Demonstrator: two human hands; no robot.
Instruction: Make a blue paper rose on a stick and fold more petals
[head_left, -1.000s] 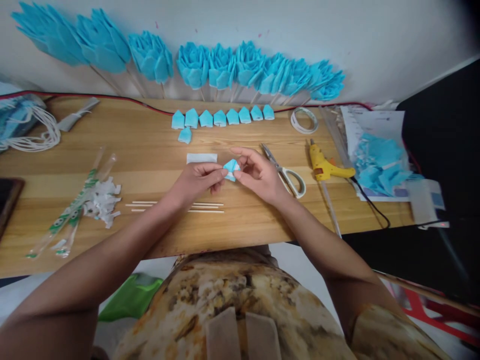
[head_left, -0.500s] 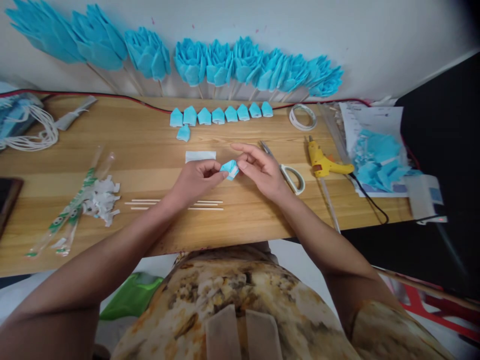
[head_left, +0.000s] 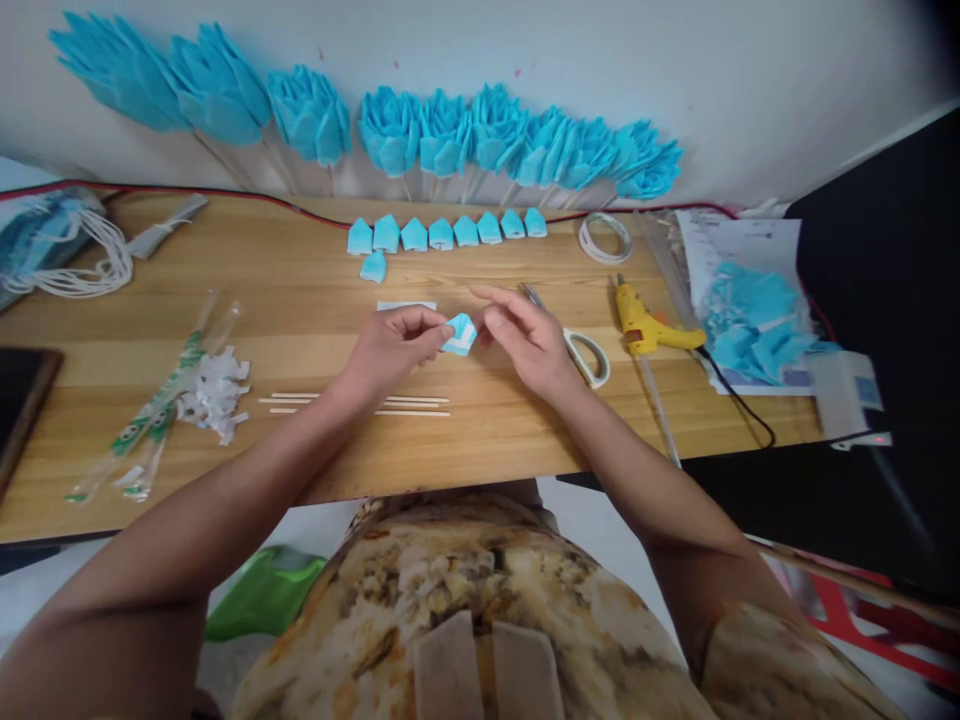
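My left hand pinches a small light-blue folded petal between thumb and fingertips, above the middle of the table. A white strip shows on the petal's face. Just right of it hovers my right hand, fingers apart and index stretched out, apparently not gripping the petal. A white strip of paper lies partly hidden behind my left hand. Behind the hands, several folded blue petals stand in a row, with one more petal in front. Scissors lie beside my right hand.
Blue flowers on sticks lean on the wall. Thin wooden sticks lie near my left forearm. To the right are a tape roll, a yellow glue gun and bagged blue pieces. White scraps lie left.
The petal has turned in my left hand, so its white strip faces up more. My right fingertips have moved slightly away from it. The view has shifted a little.
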